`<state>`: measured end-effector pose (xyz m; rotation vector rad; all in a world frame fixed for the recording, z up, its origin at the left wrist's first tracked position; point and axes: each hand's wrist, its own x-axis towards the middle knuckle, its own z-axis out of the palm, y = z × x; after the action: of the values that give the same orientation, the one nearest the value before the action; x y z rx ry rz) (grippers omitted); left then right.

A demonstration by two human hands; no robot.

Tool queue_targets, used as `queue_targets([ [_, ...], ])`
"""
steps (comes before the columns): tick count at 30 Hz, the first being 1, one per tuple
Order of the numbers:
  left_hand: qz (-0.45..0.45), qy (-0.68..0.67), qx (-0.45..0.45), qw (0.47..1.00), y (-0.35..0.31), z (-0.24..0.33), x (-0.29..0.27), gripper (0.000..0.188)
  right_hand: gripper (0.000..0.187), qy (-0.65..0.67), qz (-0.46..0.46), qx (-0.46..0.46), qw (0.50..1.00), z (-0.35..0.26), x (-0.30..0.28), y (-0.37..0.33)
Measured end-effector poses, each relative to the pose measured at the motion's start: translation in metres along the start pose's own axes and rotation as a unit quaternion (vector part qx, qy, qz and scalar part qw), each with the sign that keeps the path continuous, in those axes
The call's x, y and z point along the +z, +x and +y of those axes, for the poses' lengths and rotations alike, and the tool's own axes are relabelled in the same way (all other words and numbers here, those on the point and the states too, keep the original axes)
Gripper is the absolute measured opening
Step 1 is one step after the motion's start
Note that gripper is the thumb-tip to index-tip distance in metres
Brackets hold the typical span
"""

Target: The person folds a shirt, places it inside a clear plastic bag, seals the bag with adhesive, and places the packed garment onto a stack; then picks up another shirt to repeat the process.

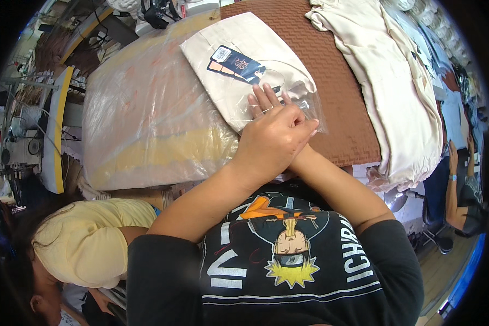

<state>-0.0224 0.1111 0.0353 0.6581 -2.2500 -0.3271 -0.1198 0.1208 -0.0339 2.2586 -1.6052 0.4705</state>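
Note:
A folded cream garment (228, 39) lies in front of me, with clear plastic (311, 107) showing over its near right end. On top of it rests a dark blue hang tag (239, 63) with peach panels and a white sticker. My forearms cross at the wrists near this end. My left hand (271, 136) lies over my right, its fingers curled; what they grip, if anything, is hidden. Under it, my right hand (265, 102) reaches out with fingers stretched over the garment's near edge and a ring showing. Its palm is mostly covered.
A large plastic-wrapped bundle (152, 108) fills the left side. Brown textured cloth (339, 103) covers the surface to the right, with a long cream garment (394, 81) laid along it. At lower left bends a person in a yellow top (92, 239); another person (462, 201) is at far right.

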Motion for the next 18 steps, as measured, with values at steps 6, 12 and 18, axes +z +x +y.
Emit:
queue_targets([
  [6,-0.011,-0.005,0.006,1.000,-0.002,0.004,-0.001,0.019,0.060,0.013,-0.099,0.032,0.994,0.007,0.019,0.039],
  [12,-0.030,-0.039,-0.007,0.999,-0.006,0.005,0.000,0.020,0.061,0.006,-0.120,0.072,0.990,-0.005,0.032,0.058],
  [18,-0.114,-0.053,-0.032,0.992,-0.004,0.006,-0.017,0.038,0.063,0.052,0.008,0.047,0.998,0.000,0.032,0.026],
])
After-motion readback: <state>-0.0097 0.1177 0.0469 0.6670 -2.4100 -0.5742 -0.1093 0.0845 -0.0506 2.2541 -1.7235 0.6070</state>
